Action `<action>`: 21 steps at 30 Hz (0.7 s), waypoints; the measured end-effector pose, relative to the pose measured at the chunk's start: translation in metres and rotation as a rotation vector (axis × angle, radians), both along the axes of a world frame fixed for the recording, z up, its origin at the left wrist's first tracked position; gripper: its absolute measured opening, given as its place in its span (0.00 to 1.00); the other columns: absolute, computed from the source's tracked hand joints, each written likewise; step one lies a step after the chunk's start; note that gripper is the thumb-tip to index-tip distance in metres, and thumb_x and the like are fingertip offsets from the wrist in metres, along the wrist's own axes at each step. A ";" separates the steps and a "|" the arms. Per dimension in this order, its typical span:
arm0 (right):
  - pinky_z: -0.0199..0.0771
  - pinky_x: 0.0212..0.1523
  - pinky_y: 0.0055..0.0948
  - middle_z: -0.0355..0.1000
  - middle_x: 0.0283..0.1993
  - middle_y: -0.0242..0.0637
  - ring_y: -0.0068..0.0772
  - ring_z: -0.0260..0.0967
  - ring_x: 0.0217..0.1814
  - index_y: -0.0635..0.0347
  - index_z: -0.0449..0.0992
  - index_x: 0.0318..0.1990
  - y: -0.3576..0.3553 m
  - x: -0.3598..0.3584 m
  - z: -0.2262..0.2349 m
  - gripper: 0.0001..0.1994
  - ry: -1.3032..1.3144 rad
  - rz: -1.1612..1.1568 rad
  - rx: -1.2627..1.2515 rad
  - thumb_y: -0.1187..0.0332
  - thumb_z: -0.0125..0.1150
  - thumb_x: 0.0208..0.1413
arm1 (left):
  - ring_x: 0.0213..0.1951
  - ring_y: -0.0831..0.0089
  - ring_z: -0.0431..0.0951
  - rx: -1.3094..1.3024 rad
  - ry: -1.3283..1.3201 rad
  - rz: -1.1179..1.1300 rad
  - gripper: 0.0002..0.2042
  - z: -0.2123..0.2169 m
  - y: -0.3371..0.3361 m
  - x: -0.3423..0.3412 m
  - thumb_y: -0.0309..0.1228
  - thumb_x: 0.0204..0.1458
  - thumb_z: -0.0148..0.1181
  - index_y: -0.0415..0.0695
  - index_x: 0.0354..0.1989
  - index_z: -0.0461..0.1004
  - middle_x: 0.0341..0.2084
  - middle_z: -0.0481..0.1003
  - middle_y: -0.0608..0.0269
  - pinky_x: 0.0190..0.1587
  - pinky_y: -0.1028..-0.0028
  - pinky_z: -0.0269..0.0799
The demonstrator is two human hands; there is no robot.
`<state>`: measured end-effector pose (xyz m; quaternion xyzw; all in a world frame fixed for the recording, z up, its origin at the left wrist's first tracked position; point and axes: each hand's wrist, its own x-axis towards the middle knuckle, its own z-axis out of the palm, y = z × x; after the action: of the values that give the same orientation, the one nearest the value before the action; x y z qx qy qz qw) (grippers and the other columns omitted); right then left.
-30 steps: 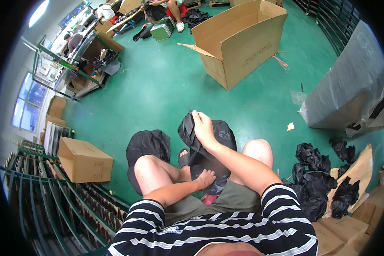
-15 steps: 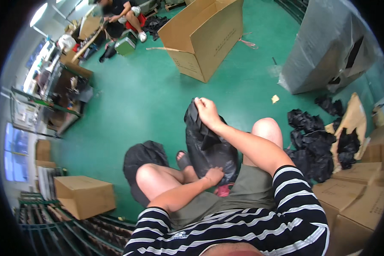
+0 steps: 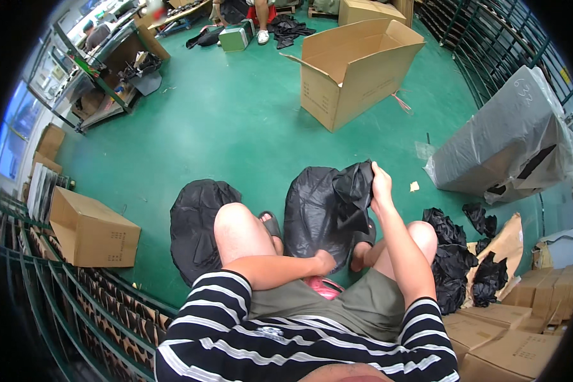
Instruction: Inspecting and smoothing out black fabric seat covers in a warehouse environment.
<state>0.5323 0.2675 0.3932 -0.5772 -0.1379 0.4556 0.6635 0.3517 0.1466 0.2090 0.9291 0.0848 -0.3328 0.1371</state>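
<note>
Since last frame the black garment [image 3: 328, 210] got spread wider between the knees, over the green floor [image 3: 235, 140] | right hand [image 3: 381, 189] pinching its top edge up | left hand [image 3: 325, 261] at its bottom, looks closed on it but can't really tell | second black piece [image 3: 197, 223] by left knee | open cardboard box [image 3: 353, 67] toward the floor's far edge

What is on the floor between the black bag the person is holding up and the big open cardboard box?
Bare green floor, as the head view shows, between the black bag and the open cardboard box.
</note>
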 end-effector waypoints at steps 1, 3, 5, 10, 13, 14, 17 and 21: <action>0.70 0.35 0.28 0.74 0.31 0.32 0.25 0.69 0.31 0.63 0.76 0.36 -0.004 -0.007 0.003 0.14 0.026 0.011 -0.028 0.61 0.52 0.66 | 0.44 0.63 0.82 0.001 -0.022 -0.053 0.11 -0.004 -0.004 0.001 0.32 0.49 0.61 0.46 0.40 0.83 0.41 0.82 0.60 0.37 0.58 0.79; 0.70 0.36 0.28 0.74 0.32 0.33 0.25 0.70 0.32 0.64 0.76 0.37 -0.017 0.001 -0.005 0.14 -0.011 0.086 -0.033 0.61 0.52 0.65 | 0.44 0.64 0.82 0.029 -0.028 -0.072 0.10 0.009 -0.002 0.006 0.33 0.48 0.63 0.48 0.39 0.84 0.40 0.82 0.62 0.37 0.61 0.79; 0.70 0.38 0.28 0.75 0.33 0.33 0.25 0.71 0.33 0.64 0.76 0.38 -0.013 0.004 -0.003 0.14 -0.048 0.148 0.004 0.61 0.52 0.65 | 0.44 0.65 0.82 -0.011 0.049 -0.130 0.11 0.033 0.011 0.004 0.34 0.46 0.66 0.48 0.38 0.84 0.39 0.82 0.62 0.38 0.62 0.79; 0.71 0.38 0.28 0.75 0.34 0.33 0.25 0.71 0.34 0.66 0.77 0.38 0.012 0.011 -0.019 0.15 -0.001 0.115 0.100 0.60 0.54 0.64 | 0.45 0.59 0.76 0.108 -0.338 0.053 0.14 -0.023 -0.010 -0.039 0.31 0.44 0.62 0.42 0.41 0.75 0.44 0.72 0.56 0.41 0.62 0.75; 0.69 0.37 0.26 0.74 0.32 0.31 0.22 0.68 0.32 0.64 0.76 0.36 0.032 0.002 -0.012 0.15 -0.090 0.084 0.163 0.60 0.54 0.64 | 0.44 0.61 0.74 0.117 -0.438 0.020 0.13 -0.016 -0.003 -0.052 0.31 0.45 0.59 0.44 0.40 0.71 0.40 0.70 0.58 0.41 0.64 0.73; 0.66 0.35 0.25 0.72 0.30 0.28 0.20 0.65 0.31 0.64 0.76 0.34 0.035 -0.001 -0.008 0.15 -0.159 0.065 0.178 0.60 0.54 0.64 | 0.43 0.61 0.74 0.117 -0.484 0.009 0.12 -0.014 -0.002 -0.050 0.31 0.45 0.58 0.45 0.40 0.70 0.40 0.70 0.58 0.40 0.64 0.73; 0.60 0.33 0.24 0.66 0.27 0.23 0.17 0.58 0.30 0.63 0.75 0.30 0.046 -0.026 -0.011 0.16 -0.208 0.065 0.218 0.59 0.54 0.64 | 0.42 0.62 0.73 0.140 -0.536 0.023 0.11 -0.016 -0.004 -0.055 0.30 0.45 0.57 0.45 0.38 0.69 0.39 0.68 0.59 0.40 0.65 0.72; 0.59 0.31 0.26 0.63 0.24 0.23 0.17 0.55 0.29 0.65 0.70 0.25 0.037 -0.040 0.003 0.19 -0.185 0.123 0.209 0.59 0.54 0.64 | 0.43 0.61 0.73 0.163 -0.561 0.105 0.12 -0.031 -0.010 -0.057 0.30 0.44 0.58 0.45 0.38 0.69 0.39 0.69 0.59 0.40 0.65 0.72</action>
<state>0.4923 0.3042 0.3965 -0.5350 -0.2804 0.4234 0.6752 0.2945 0.1367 0.1778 0.9871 0.1180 -0.0476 0.0969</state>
